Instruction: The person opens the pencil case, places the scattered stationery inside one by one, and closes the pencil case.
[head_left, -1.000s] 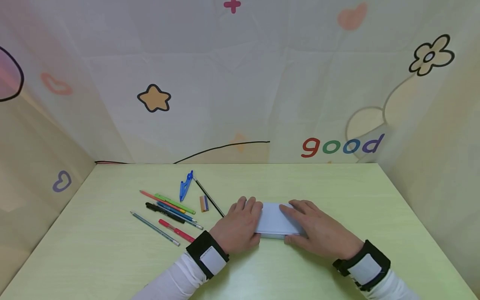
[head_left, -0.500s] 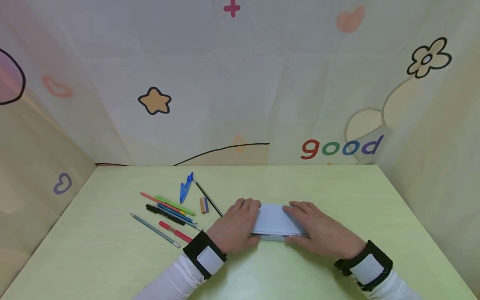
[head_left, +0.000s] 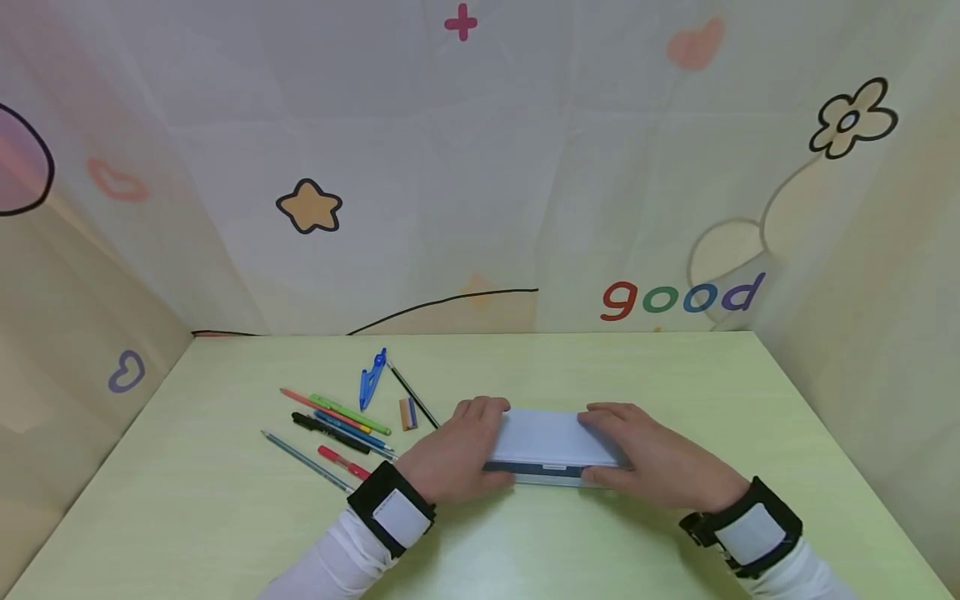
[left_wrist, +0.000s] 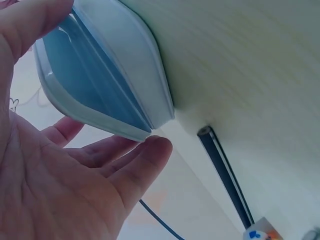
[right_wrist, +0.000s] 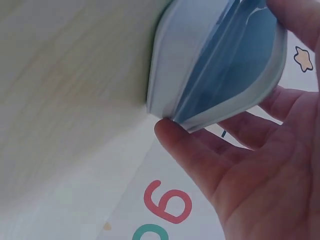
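Observation:
A pale blue-white pencil case (head_left: 551,437) lies on the table between both hands, its lid tilted up at the near side. Through the gap, the dark blue inside shows in both wrist views. My left hand (head_left: 459,450) holds the case's left end, thumb at the lid's front edge and fingers at the back hinge side. At the right end, my right hand (head_left: 648,458) grips it the same way. In the left wrist view, the thumb touches the raised lid (left_wrist: 90,117). The right wrist view likewise has the thumb on the lid's edge (right_wrist: 240,106).
Left of the case lie a red pen (head_left: 342,461), a black pen (head_left: 330,432), a green pen (head_left: 351,414), several pencils, a blue compass (head_left: 371,379) and a small sharpener or eraser (head_left: 408,414). A dark pencil (head_left: 412,393) points toward my left hand. Printed cloth (head_left: 450,167) hangs behind.
The case's lid has risen at its front, widening a dark gap. My left hand has shifted left and my right hand slightly right, toward the case's ends.

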